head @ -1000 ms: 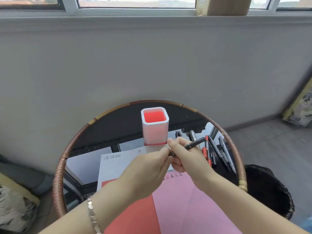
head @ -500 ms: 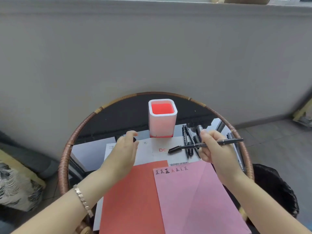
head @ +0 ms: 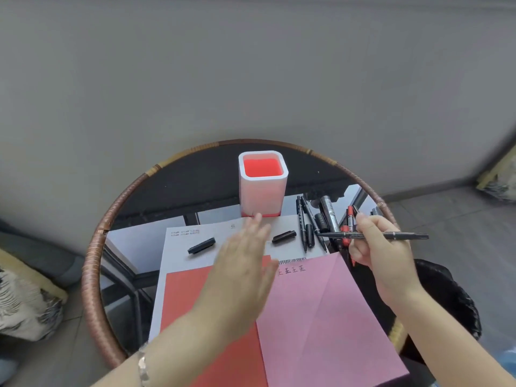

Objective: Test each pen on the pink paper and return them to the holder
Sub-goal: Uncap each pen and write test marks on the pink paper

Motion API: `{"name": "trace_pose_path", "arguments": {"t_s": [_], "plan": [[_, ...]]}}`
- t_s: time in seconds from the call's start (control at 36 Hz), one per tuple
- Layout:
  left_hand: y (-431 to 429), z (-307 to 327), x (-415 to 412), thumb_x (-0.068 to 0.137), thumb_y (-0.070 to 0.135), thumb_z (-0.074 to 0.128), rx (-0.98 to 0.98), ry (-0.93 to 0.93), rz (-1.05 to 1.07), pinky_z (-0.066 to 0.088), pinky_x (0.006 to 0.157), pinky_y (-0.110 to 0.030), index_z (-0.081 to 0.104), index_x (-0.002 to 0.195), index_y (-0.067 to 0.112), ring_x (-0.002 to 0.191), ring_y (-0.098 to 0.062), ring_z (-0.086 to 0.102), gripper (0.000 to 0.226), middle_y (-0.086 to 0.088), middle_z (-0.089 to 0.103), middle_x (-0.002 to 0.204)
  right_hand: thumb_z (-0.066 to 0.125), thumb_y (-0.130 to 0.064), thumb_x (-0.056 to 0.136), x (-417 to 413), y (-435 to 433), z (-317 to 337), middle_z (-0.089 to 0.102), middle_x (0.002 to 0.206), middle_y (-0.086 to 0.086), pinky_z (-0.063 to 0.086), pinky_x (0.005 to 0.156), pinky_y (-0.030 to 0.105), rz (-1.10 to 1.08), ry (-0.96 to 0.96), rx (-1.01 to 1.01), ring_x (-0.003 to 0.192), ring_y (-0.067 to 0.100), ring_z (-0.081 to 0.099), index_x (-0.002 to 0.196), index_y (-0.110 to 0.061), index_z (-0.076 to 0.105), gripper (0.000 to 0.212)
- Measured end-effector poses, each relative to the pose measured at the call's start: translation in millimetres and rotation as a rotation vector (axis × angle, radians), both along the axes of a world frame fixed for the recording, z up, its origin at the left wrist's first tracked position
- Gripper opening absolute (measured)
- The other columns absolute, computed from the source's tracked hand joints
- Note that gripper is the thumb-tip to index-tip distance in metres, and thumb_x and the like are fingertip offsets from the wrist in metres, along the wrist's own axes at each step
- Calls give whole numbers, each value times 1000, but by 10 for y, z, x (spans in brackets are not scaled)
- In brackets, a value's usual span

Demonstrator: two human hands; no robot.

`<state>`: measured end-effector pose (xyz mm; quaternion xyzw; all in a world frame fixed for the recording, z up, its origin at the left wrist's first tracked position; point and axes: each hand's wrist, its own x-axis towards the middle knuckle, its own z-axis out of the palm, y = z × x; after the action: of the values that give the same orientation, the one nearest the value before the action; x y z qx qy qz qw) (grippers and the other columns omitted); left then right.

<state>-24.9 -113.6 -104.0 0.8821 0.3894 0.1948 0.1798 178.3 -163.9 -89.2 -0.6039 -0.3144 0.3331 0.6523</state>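
My right hand [head: 382, 252] grips a thin black pen [head: 402, 235], uncapped and held level above the pen pile. My left hand [head: 243, 263] is flat with fingers apart, hovering over the papers and holding nothing. Two black caps lie on the white sheet, one [head: 201, 245] left of that hand and one [head: 283, 236] just right of it. The pink paper [head: 321, 311] carries a short row of test marks near its top edge. The white holder with a red inside [head: 263, 183] stands empty at the table's back. Several pens [head: 326, 219] lie loose right of the holder.
A round glass table with a woven rim [head: 95, 247] holds everything. A white printed sheet [head: 181, 241] and a red sheet [head: 190, 291] lie under and left of the pink paper. A black bin [head: 452, 300] stands at the right, a patterned cushion [head: 25, 300] at the left.
The hands pulled a cap off the pen and parted. My left hand put the cap on the white sheet and swung right over the papers. The view tilted down.
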Motion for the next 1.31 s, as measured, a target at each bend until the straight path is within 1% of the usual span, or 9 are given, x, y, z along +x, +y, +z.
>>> {"name": "trace_pose_path", "arguments": {"t_s": [0.08,0.19,0.25,0.33,0.36,0.47,0.72,0.94,1.31], "plan": [[-303,-139,199,95,51,12,92,250,-200,21,114,-30,41,135,27,134,-9,34,55,3,35,147,47,-15,94,30,-75,-74,42,40,-4,37,51,25,-30,-9,-12,39,6,40,75,-13,54,20],[-355,-347,339,86,58,27,88,403,-359,41,100,-39,52,129,33,126,-16,47,56,3,48,139,44,-17,95,89,-179,-171,60,49,-1,44,56,25,-35,-8,-35,53,12,58,85,-20,63,22],[-338,-371,348,83,58,28,85,436,-398,32,105,-43,50,132,32,131,-16,41,59,2,42,143,41,-18,96,106,-210,-186,68,59,0,51,57,20,-13,11,-49,62,12,66,84,-22,66,27],[-290,-418,303,85,55,21,86,442,-465,-16,108,-40,18,147,29,139,-15,-10,67,4,1,154,40,-17,96,108,-218,-181,73,71,2,54,59,19,38,49,-70,71,15,70,90,-16,66,26],[-291,-435,283,86,55,20,127,412,-466,-16,108,-40,19,147,29,139,-16,-9,66,4,3,154,41,-17,96,101,-206,-176,73,72,3,54,59,20,52,52,-76,72,16,70,91,-14,65,25],[-312,-495,261,85,54,30,163,406,-442,39,99,-43,55,128,26,125,-16,48,57,2,53,135,50,-19,92,36,-109,-201,66,60,0,52,55,19,58,14,-112,60,13,65,80,-14,65,19],[-287,-625,260,85,51,38,187,254,-446,21,106,-36,53,130,23,129,-21,45,55,-2,51,137,50,-19,93,-236,190,-336,63,56,0,49,50,21,198,-109,-149,49,13,60,73,-14,60,23],[-295,-649,263,84,50,39,175,207,-437,24,107,-37,55,127,24,129,-19,44,53,-1,50,138,69,-23,79,-236,219,-584,50,31,-5,40,45,13,-110,-371,-100,31,4,46,51,-9,46,40],[-301,-641,272,83,48,41,157,165,-423,22,105,-37,57,124,22,129,-23,44,52,-2,51,137,61,-7,74,-166,268,-693,44,36,-10,31,50,14,-170,-563,-75,40,6,38,41,-23,35,45]]}}
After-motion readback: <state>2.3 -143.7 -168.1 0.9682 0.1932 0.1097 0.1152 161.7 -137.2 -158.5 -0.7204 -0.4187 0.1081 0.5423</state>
